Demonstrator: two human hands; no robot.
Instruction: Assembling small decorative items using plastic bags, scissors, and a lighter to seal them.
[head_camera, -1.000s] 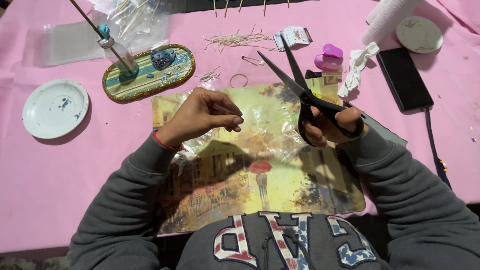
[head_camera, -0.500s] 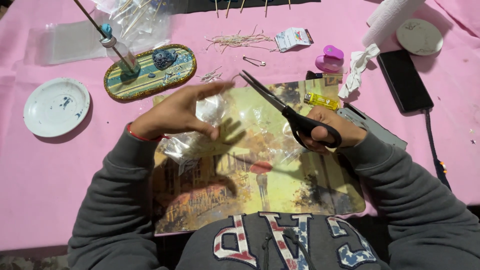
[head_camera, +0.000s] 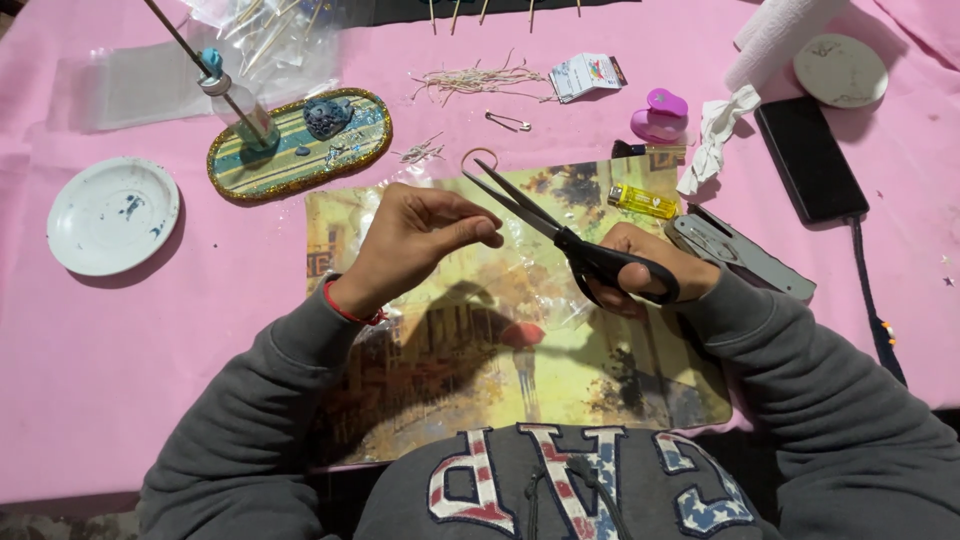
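Observation:
My right hand (head_camera: 645, 272) grips black-handled scissors (head_camera: 545, 222), blades slightly apart and pointing up-left toward my left hand. My left hand (head_camera: 420, 240) has its fingertips pinched together near the blade tips; what it pinches is too small and clear to tell, perhaps thin clear plastic. Both hands hover over a painted picture mat (head_camera: 480, 340) with crinkled clear plastic (head_camera: 530, 270) lying on it. A yellow lighter (head_camera: 643, 201) rests on the mat's upper right.
On the pink tablecloth (head_camera: 120, 360) lie a white dish (head_camera: 112, 214), a glittery oval tray (head_camera: 300, 145) with a small bottle and stick, thread scraps (head_camera: 480, 78), a safety pin (head_camera: 508, 121), a pink punch (head_camera: 660, 115), a grey tool (head_camera: 740, 255), a phone (head_camera: 810, 160).
My left hand closed from spread fingers into a pinch and drew back a little. The scissors swung from pointing up to pointing up-left, nearer the left fingertips.

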